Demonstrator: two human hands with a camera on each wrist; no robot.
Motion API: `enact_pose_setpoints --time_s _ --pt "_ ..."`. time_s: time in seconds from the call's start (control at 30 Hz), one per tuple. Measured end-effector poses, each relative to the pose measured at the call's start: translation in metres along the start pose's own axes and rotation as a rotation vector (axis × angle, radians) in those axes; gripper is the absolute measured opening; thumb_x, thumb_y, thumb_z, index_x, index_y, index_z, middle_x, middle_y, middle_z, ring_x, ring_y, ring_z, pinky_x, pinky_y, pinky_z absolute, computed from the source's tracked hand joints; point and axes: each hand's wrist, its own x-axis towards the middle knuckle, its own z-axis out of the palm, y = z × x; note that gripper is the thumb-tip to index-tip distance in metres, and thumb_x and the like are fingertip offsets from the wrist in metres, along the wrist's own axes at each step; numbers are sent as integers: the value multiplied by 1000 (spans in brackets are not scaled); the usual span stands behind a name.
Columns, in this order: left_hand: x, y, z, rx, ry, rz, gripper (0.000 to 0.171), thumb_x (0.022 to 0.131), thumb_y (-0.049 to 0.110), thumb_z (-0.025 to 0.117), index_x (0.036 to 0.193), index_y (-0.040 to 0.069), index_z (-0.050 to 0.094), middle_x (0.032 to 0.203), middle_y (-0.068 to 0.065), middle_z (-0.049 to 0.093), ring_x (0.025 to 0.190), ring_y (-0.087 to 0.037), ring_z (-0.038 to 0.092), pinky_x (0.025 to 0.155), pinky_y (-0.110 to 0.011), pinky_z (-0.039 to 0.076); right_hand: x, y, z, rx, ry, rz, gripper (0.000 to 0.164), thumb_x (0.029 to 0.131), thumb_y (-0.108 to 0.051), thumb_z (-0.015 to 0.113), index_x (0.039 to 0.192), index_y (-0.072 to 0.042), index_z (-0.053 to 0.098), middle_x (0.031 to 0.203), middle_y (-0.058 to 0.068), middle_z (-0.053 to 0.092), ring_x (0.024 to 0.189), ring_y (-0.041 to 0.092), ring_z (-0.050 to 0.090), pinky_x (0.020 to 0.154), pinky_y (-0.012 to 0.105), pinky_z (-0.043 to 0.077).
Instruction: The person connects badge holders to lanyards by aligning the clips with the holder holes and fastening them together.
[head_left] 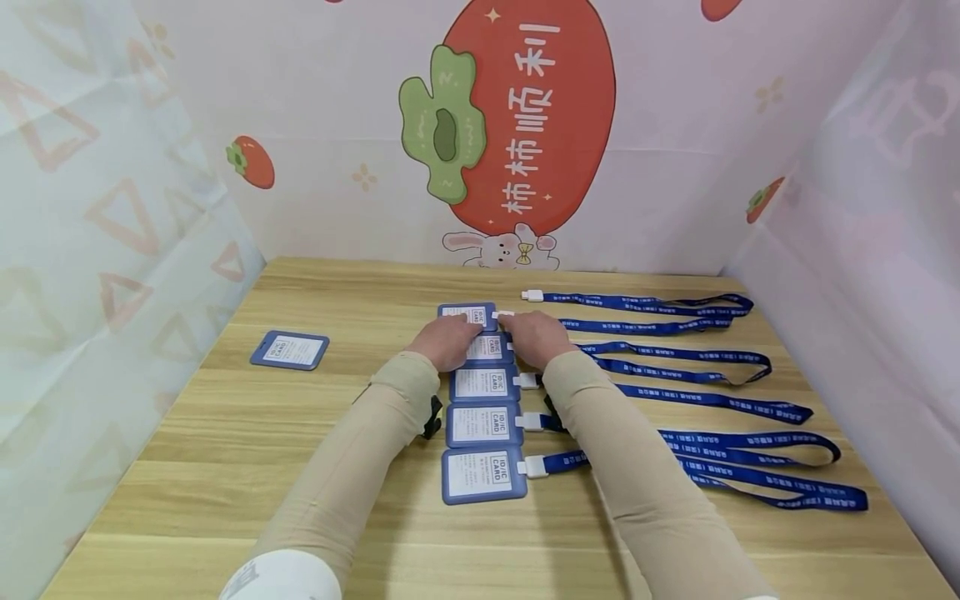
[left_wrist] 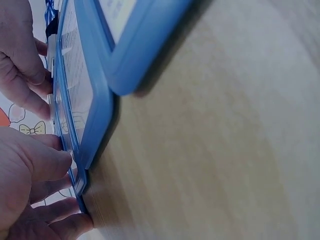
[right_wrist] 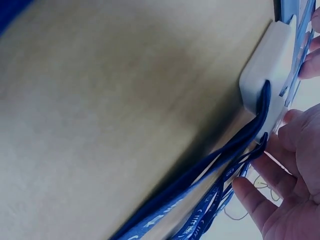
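Observation:
Several blue badge holders with white ID/IC cards lie in a column mid-table. My left hand [head_left: 447, 342] holds the farthest badge holder [head_left: 480, 313], its thumb on the card side and fingers along the edge in the left wrist view. At that holder's right end, my right hand [head_left: 534, 339] pinches the white lanyard clip [right_wrist: 277, 107]; its blue lanyard [right_wrist: 220, 155] trails away. Nearer holders, such as the front badge holder [head_left: 480, 482], have white clips [head_left: 533, 467] at their right ends. My left hand partly covers the second badge holder [head_left: 491, 347].
A separate badge holder [head_left: 290, 350] lies at the left. At the back, a loose lanyard [head_left: 622, 302] has its white clip lying apart from any holder. Several blue lanyards [head_left: 757, 458] stretch rightward in loops. A printed backdrop [head_left: 337, 217] stands behind the wooden table [head_left: 225, 467].

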Motion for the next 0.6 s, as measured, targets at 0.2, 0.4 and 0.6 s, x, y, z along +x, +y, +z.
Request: enact_pose_setpoints --time_s 0.2,0.4,0.6 --pt "-1 0 -1 -29 -4 0 49 109 14 50 158 17 48 163 -14 44 152 -33 39 125 -49 34 1 2 -2 29 -5 17 45 111 -29 49 156 -36 49 149 1 62 132 29 59 116 55 45" --pt "0 -1 0 -37 -6 3 48 110 15 49 158 17 48 163 -14 44 152 -33 40 125 -48 34 1 2 -2 56 -14 28 45 112 -31 47 156 -37 49 148 1 62 131 29 58 117 56 44" --pt "0 -3 1 -41 -3 -7 48 111 16 46 158 19 47 164 -13 43 153 -32 39 126 -48 34 3 1 0 17 0 -1 45 112 -30 48 157 -34 48 149 2 61 133 30 58 116 56 45"
